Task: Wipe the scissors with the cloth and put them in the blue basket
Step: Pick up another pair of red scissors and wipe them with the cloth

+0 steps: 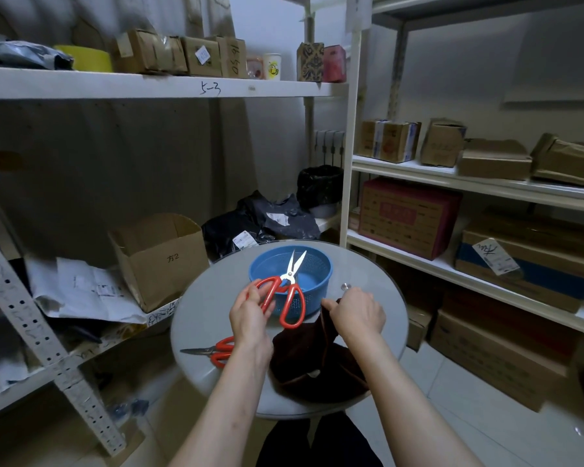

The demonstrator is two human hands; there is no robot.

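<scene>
Right now my left hand (pixel 250 315) holds a pair of red-handled scissors (pixel 289 284) by the left handle loop, my fingers closed around it. The blades are slightly parted and point up and away from me, over the blue basket (pixel 317 264). The other handle loop hangs free in front of the basket's near wall. The scissors are above the basket and not resting in it.

My right hand (pixel 358 313) is closed on the upper edge of the dark brown cloth (pixel 304 358), pinching a fold and lifting it off the round glass table (pixel 209 308). The rest of the cloth lies bunched on the table near my edge, between my two forearms. The cloth and the held scissors are near each other but apart.

A second pair of scissors (pixel 213 352), also red-handled, lies flat on the table to the left of my left wrist, its blades shut and pointing left. The basket stands toward the far side of the table. A small metal knob (pixel 344 286) sits on the glass just beyond my right hand.
</scene>
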